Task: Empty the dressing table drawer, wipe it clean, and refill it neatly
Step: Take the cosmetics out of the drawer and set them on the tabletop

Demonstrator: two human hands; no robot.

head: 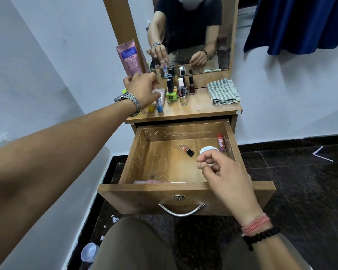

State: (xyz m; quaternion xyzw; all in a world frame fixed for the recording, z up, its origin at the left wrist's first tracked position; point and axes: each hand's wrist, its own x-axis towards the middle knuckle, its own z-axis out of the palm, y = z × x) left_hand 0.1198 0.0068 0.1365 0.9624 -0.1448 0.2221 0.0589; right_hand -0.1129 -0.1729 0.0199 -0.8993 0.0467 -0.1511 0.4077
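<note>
Right hand (225, 173), fingers loosely curled w/ nothing in them, hovers over drawer (183, 189) by white jar (207, 151); left hand (142, 90), grip hidden, works among crowded polish bottles (172, 92) on table (199, 108) — could topple them.

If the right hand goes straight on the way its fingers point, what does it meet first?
Probably the white jar in the drawer: the right hand reaches toward it, fingertips right beside it. Depth is unclear.
</note>
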